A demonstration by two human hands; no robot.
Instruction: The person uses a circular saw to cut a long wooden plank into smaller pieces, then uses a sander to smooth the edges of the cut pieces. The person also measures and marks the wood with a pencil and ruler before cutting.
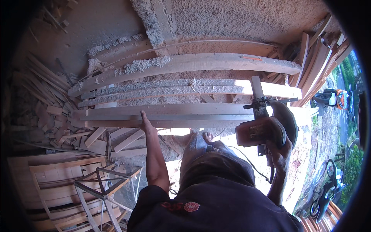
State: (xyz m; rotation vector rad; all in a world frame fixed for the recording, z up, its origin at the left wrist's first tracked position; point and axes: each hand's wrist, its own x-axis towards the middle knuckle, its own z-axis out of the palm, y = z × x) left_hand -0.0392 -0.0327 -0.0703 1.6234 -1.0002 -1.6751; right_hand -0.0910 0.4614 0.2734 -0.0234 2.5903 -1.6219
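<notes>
Person's left hand [146, 124] pressed against the near edge of a long, pale board [166, 117], mid-left; exact finger wrap unclear. Right hand [281, 154] gripped the rear of a red-and-black power tool [257, 131], which sat at the board's right part; a dark cable [247, 160] trailed below it. Beyond lay a long beam [216, 62] and narrower timbers [166, 92], shavings on both. Scrap wood [52, 121] was heaped left, a metal frame [102, 189] stood lower left. Two motorbikes [334, 98] were parked outside, far right. Person wore a dark shirt [220, 205].
</notes>
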